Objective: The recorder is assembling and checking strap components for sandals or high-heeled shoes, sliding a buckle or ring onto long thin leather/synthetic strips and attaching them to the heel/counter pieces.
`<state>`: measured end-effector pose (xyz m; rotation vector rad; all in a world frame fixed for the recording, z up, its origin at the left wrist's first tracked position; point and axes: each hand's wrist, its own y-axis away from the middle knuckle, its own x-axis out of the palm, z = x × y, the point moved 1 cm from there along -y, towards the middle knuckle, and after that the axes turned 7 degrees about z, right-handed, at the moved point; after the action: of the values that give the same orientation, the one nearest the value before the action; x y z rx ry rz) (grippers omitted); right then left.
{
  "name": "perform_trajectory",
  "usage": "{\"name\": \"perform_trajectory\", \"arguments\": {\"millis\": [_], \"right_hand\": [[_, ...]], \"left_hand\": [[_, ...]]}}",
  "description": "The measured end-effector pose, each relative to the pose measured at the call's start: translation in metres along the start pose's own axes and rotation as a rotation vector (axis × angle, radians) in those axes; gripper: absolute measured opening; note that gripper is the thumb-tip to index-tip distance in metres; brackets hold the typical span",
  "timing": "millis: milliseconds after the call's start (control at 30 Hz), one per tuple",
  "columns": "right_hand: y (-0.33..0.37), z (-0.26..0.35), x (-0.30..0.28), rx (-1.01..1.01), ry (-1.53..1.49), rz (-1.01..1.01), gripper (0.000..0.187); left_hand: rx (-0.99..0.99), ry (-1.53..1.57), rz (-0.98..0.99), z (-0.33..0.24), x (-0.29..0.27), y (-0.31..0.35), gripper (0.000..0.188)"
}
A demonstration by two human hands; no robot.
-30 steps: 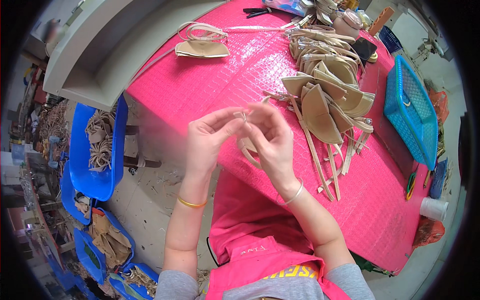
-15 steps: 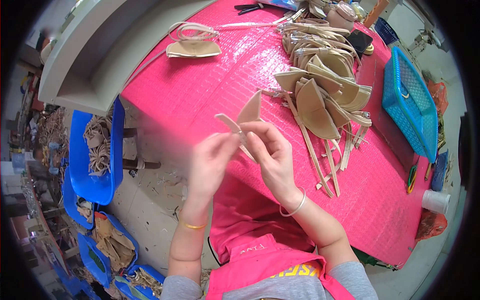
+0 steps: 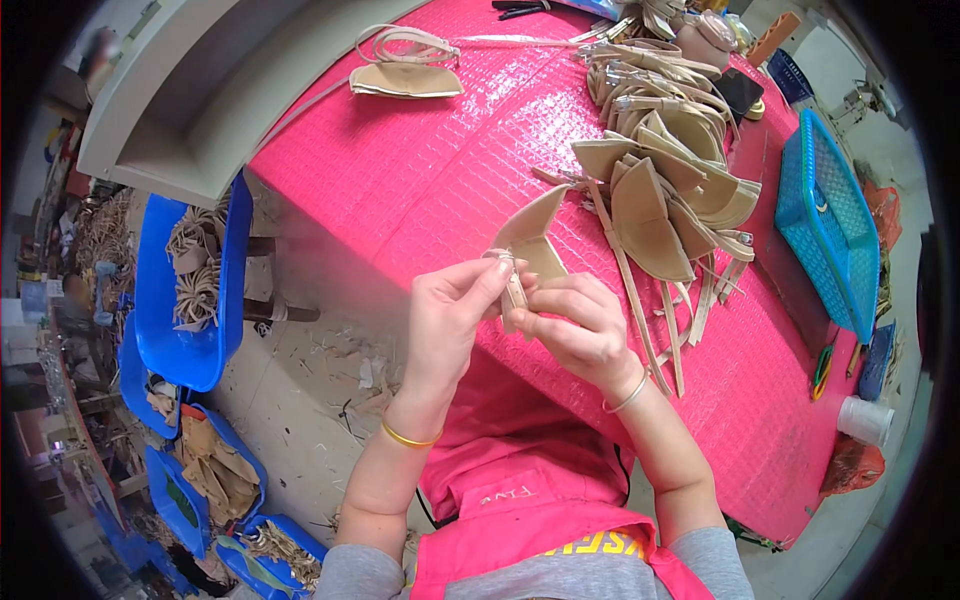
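Observation:
Between my two hands is a beige shoe heel piece with a narrow strap, held just above the table's near edge. My left hand pinches the strap between thumb and fingers, where a small metallic bit, perhaps a buckle, shows. Fingers curled, my right hand grips the strap's lower part from the other side. The folded panel sticks up beyond my fingertips. To the right lies a heap of similar beige heel pieces, with straps hanging toward me. A single matching piece with a coiled strap rests at the far left.
The table has a shiny pink cover. A turquoise basket, scissors and a white thread spool are along the right. At the back right is a dark phone. Blue bins stand left, below a grey shelf unit.
My right hand has moved right and lower, turning its fingers inward around the strap. My left hand has shifted right and now pinches near the metallic bit. The heel piece has tilted and opened outward.

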<state>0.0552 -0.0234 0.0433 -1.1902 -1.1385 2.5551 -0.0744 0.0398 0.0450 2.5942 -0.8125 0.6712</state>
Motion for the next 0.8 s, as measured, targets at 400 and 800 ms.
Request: {"name": "perform_trajectory", "arguments": {"millis": [400, 800], "right_hand": [[0.006, 0.010, 0.005, 0.018, 0.015, -0.034, 0.020], [-0.019, -0.005, -0.004, 0.898, -0.858, -0.313, 0.008]], "left_hand": [[0.116, -0.134, -0.133, 0.008, 0.009, 0.004, 0.020], [0.088, -0.238, -0.062, 0.008, 0.014, 0.029, 0.024]]}}
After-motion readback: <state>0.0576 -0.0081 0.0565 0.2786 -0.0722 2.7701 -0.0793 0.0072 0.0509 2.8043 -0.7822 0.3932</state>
